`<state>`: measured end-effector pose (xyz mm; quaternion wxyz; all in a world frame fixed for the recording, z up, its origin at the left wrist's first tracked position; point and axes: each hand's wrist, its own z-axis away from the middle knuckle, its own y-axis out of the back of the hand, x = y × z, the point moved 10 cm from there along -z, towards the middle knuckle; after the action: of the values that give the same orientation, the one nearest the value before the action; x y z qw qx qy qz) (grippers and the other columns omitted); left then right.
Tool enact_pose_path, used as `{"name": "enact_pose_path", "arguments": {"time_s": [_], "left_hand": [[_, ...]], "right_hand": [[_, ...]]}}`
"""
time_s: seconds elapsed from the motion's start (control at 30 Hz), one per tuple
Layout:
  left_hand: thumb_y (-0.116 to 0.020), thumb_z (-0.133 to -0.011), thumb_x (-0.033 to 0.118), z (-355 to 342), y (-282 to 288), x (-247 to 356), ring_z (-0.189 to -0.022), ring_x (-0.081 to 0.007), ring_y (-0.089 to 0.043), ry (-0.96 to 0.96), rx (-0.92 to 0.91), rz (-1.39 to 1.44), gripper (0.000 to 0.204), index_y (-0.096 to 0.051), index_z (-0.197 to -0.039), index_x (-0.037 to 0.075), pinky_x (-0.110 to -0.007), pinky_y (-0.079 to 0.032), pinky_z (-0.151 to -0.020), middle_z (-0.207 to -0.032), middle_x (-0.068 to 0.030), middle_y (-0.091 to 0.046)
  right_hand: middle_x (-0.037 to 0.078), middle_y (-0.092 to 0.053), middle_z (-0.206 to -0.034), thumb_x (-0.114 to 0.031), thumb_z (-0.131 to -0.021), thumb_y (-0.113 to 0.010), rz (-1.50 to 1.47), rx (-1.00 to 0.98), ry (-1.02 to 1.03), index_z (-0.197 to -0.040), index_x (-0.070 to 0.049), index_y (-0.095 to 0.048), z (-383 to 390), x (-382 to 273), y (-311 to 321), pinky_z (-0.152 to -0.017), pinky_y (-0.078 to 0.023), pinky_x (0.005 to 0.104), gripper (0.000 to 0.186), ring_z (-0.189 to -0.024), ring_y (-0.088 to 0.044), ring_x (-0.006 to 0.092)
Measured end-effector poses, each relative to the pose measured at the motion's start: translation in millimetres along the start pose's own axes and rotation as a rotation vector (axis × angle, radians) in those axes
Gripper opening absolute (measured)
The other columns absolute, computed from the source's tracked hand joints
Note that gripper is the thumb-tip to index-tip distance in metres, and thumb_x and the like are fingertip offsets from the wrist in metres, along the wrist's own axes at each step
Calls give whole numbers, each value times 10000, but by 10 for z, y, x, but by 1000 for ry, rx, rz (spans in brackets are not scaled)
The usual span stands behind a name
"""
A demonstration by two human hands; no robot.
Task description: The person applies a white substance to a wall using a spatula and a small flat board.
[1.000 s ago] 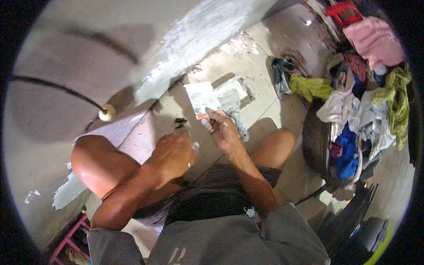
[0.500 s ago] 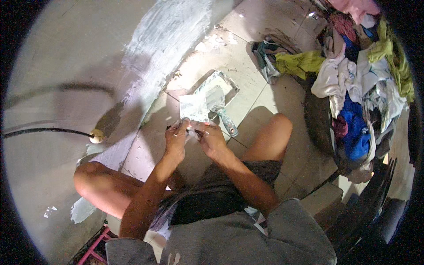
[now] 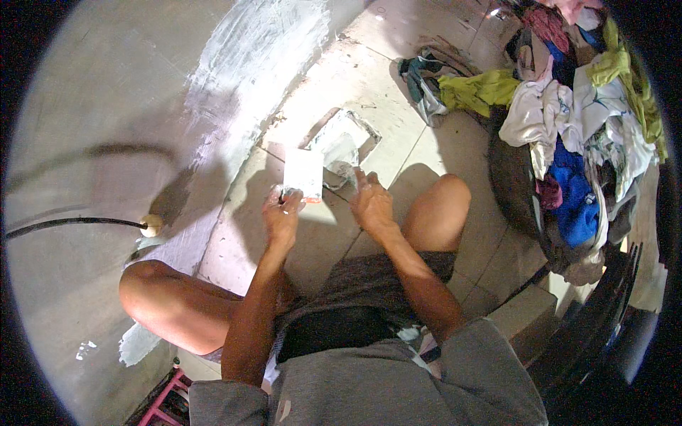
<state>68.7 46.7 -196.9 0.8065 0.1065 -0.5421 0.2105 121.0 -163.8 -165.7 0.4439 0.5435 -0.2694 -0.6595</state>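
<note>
My left hand (image 3: pixel 283 211) is closed on the near edge of a flat white rectangular plate (image 3: pixel 302 172), which shows a reddish strip by my fingers. My right hand (image 3: pixel 372 204) is closed around the handle of a putty knife (image 3: pixel 339 154), hiding that handle. Its broad, smeared blade rests over a shallow rectangular tray (image 3: pixel 372 141) holding white paste. The blade lies just right of the plate; whether the two touch I cannot tell. White smears mark the fingers of both hands.
A grey wall (image 3: pixel 106 78) with a band of white coating (image 3: pixel 241 64) runs along the left. From it sticks a black cable (image 3: pixel 78 224) with a pale round end. A heap of clothes (image 3: pixel 568 163) fills the right, beside a yellow-green cloth (image 3: pixel 476 92) on the tiled floor (image 3: pixel 405 167).
My right hand has left the white plate, moved right and taken hold of the putty knife's handle. My left hand keeps the plate, which has shifted slightly left.
</note>
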Motion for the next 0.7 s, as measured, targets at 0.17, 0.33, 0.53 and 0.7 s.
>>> {"name": "enact_pose_path", "arguments": {"time_s": [0.17,0.33,0.53,0.7], "left_hand": [[-572,-829,127,-77,53,129,-651,-64,-507,33,68,-2,112,-544,-890,37,-223,-441,-553,-819,-23,-572],[-531,-860,142,-102,28,126,-730,-103,-557,39,96,174,211,-533,-1022,7,-264,-490,-595,-888,-43,-581],[-504,-875,150,-74,-53,146,-805,-154,-587,26,57,245,236,-503,-1055,-2,-318,-541,-665,-939,-65,-575],[-519,-869,138,-105,-130,-5,-704,-95,-552,86,27,271,192,-520,-1008,5,-253,-506,-592,-867,-41,-573]], "right_hand": [[211,-568,-979,-155,-707,-574,-76,49,30,-1171,-74,-484,116,57,318,-762,-456,449,479,-866,-570,377],[209,-605,-895,-157,-693,-628,-229,92,133,-1164,-111,-518,343,89,560,-711,-482,425,486,-808,-590,374],[201,-608,-944,-117,-681,-649,-336,27,111,-1154,-111,-533,565,13,600,-729,-484,406,487,-848,-595,367],[198,-607,-958,-102,-688,-640,-316,81,157,-1132,-122,-555,612,-18,527,-740,-484,399,453,-841,-598,364]]}}
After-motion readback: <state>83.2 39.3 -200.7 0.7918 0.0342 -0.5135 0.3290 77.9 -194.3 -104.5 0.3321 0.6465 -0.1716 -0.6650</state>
